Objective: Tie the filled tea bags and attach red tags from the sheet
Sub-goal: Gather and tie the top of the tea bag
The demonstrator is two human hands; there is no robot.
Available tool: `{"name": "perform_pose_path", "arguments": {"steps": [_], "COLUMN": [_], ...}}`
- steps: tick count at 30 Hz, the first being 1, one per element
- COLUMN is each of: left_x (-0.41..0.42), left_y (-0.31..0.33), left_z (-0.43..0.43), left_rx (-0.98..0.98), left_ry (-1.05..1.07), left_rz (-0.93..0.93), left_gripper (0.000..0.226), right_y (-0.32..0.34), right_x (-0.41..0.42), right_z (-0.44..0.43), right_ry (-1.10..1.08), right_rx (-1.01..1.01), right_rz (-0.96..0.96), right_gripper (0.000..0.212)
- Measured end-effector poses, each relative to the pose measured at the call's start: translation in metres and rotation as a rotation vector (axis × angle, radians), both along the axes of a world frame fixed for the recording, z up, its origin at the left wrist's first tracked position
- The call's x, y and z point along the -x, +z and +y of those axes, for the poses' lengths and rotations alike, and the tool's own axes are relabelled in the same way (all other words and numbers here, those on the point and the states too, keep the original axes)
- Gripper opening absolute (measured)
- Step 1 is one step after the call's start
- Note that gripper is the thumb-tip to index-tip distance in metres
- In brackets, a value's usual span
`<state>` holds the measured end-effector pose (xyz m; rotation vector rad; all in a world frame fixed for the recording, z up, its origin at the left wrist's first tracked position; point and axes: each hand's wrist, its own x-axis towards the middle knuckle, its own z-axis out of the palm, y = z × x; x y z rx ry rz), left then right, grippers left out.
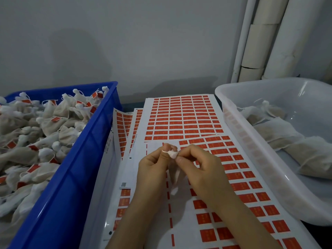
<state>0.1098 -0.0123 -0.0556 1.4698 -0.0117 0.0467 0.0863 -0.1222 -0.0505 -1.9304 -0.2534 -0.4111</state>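
Above the sheet of red tags (pixel 240 178), both hands meet on one white tea bag (pixel 173 174). My left hand (pixel 152 168) grips the bag's gathered top (pixel 171 154), and my right hand (pixel 199 166) pinches the same top from the right. The bag's body hangs down between my wrists, mostly hidden. Part of the near sheet's left side is bare white backing where tags are gone. A second full sheet (pixel 183 117) lies farther back.
A blue crate (pixel 86 155) on the left is heaped with tied tea bags carrying red tags (pixel 45 126). A translucent white tub (pixel 251 146) on the right holds several untied bags (pixel 287 139). White pipes (pixel 258 40) run up the wall at the right.
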Motion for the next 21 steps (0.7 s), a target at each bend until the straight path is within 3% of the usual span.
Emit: {"name": "perform_pose_path", "arguments": {"steps": [4,8,12,16,21], "left_x": [-0.005,-0.008,-0.009,-0.004,-0.004], "left_y": [0.003,0.003,0.004,0.010,0.009], "left_z": [0.011,0.020,0.026,0.025,0.023], "left_rx": [-0.101,-0.207,-0.288,-0.256,-0.208], "left_ry": [-0.037,-0.055,-0.139,-0.259,-0.225], "left_rz": [0.053,0.103,0.121,0.075,0.046], "left_gripper": [0.030,0.032,0.024,0.013,0.011], "right_y": [0.002,0.005,0.005,0.006,0.006], "right_x": [0.000,0.002,0.001,-0.001,-0.002], "right_z": [-0.001,-0.002,-0.005,-0.010,-0.011], "right_ry": [-0.010,-0.056,-0.095,-0.098,-0.117], "right_rx": [0.015,0.145,0.197,0.192,0.150], "right_rz": [-0.027,-0.098,-0.104,-0.037,0.036], "right_gripper": [0.018,0.001,0.020,0.011,0.021]}}
